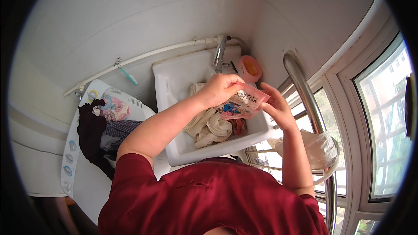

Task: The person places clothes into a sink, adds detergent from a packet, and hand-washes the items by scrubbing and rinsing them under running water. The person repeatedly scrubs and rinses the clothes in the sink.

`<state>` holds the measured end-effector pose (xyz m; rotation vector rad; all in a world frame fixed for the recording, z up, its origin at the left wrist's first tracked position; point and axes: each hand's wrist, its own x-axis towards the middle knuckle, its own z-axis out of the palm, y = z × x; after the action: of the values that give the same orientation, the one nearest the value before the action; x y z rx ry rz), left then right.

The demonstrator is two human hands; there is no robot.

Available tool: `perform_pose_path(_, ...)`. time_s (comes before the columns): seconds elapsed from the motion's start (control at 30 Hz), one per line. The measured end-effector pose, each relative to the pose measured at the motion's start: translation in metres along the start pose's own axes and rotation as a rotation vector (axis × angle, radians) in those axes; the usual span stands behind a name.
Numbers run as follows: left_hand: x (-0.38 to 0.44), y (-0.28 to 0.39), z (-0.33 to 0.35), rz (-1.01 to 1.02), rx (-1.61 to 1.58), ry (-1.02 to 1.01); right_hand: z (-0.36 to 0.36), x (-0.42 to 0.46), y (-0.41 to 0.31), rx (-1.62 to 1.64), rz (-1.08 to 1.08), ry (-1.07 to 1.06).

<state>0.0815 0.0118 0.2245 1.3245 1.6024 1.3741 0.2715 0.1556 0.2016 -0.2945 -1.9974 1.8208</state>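
Note:
A pink plastic pouch [245, 104] bearing writing and a floral print is held up over the white sink [183, 158]. My left hand [218, 88] pinches its upper left edge between thumb and fingers. At the pouch's right edge is my right hand [279, 107], its thumb on the near side and its fingers around the upper corner. Below lies a bundle of cream cloth [209, 130] in the basin. A reddish patterned cloth [240, 126] shows beside it, partly hidden by the pouch.
A chrome faucet [220, 52] and a pink tub [243, 71] with something yellow inside stand at the sink's back. Left is a washing machine [70, 176] with dark clothes [91, 133] on top. A teal-handled brush [129, 76] hangs from the wall pipe. A metal rail [303, 91] runs along the right window.

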Motion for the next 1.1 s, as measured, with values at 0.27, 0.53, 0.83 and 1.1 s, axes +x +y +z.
perform_pose_path(0.27,0.001,-0.01,-0.031,-0.033,-0.172,-0.174,0.021,0.026,-0.013,-0.375,-0.013,-0.033)
perform_pose_path(0.53,0.004,-0.053,-0.023,-0.024,0.195,-0.467,0.027,0.029,-0.033,-0.599,-0.127,-0.05)
perform_pose_path(0.83,-0.012,-0.078,-0.02,0.184,0.846,-0.439,0.016,0.02,-0.04,-0.676,-0.126,0.055)
perform_pose_path(1.1,-0.049,-0.173,-0.033,-0.27,0.397,-0.52,0.004,0.01,-0.046,-0.512,-0.059,0.231)
